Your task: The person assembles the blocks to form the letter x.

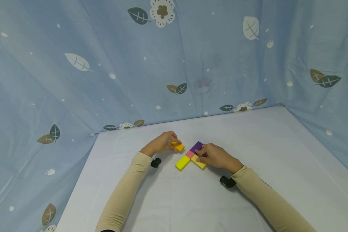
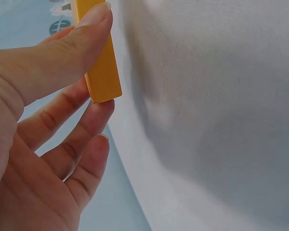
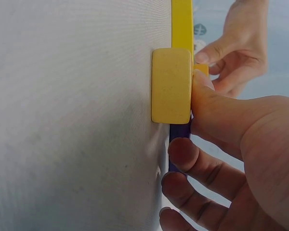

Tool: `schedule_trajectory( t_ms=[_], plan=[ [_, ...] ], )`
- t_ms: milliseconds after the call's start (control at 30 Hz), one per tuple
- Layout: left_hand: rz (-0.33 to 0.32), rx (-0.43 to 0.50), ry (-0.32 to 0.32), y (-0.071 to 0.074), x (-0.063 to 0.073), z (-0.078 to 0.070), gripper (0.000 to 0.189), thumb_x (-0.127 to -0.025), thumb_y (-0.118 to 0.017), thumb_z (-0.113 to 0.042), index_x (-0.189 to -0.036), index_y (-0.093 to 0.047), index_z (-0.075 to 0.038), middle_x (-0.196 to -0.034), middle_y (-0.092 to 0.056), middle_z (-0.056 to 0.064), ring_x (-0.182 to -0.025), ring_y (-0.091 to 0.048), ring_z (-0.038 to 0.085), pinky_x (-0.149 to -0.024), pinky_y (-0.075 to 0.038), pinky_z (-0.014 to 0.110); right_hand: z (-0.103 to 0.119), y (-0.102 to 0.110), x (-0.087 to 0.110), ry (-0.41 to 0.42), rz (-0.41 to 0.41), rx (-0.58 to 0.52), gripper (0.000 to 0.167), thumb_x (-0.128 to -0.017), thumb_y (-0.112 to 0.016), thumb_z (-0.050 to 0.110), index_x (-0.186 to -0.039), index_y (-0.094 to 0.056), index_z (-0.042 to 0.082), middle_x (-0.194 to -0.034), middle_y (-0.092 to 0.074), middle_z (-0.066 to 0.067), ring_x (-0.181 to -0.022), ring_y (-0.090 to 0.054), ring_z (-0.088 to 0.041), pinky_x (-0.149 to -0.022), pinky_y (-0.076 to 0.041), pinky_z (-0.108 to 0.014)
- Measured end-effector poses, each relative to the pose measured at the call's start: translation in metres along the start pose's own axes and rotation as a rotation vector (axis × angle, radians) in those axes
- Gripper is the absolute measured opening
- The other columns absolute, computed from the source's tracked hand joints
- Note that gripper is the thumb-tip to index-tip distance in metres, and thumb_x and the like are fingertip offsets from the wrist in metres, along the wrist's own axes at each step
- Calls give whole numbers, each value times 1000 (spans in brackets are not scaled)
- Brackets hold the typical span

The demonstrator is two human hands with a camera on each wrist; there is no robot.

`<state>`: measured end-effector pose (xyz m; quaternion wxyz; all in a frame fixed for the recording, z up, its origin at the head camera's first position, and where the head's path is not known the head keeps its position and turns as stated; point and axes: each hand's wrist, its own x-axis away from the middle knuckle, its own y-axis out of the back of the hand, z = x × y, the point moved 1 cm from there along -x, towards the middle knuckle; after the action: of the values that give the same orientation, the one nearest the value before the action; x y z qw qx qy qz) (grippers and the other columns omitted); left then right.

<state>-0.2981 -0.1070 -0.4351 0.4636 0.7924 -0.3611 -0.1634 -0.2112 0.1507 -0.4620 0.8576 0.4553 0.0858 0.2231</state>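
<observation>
My left hand [image 1: 163,141] pinches an orange block [image 1: 178,146] between thumb and fingers, raised over the white cloth. In the left wrist view the thumb lies along the orange block [image 2: 104,72]. Beside it on the cloth, a purple block [image 1: 196,147], a small pink block [image 1: 190,154] and a bright yellow block [image 1: 183,163] form a slanting row. A pale yellow block [image 1: 199,162] juts sideways from the pink one. My right hand [image 1: 216,155] rests over this group, thumb on the pale yellow block, index finger by the purple one. Its other fingers are loosely bent.
A white cloth [image 1: 188,203] covers the table. Behind and along the sides hangs a blue curtain [image 1: 119,90] with leaf and flower prints. Black wrist cameras [image 1: 227,182] sit low under both wrists, close to the cloth.
</observation>
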Motion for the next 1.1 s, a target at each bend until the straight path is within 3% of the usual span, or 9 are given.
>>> schedule_trajectory(
  t_ms=[200,1100],
  plan=[
    [12,-3,-13,-2,-2,-3,34,-88,-82,-17,-120,-78,-9,-116,-65,7,-110,-59,23,-107,-51,44,-1,1,0,16,-3,2,44,-92,-79,26,-130,-70,6,-97,-72,-1,-75,-49,-13,-62,-38,-22],
    [59,-51,-68,-13,-8,-7,32,-89,-81,-14,-120,-78,-11,-113,-65,5,-106,-59,19,-102,-52,37,-1,1,1,54,-9,-2,43,-92,-79,25,-129,-71,5,-96,-72,-2,-70,-47,-12,-59,-35,-21]
  ],
)
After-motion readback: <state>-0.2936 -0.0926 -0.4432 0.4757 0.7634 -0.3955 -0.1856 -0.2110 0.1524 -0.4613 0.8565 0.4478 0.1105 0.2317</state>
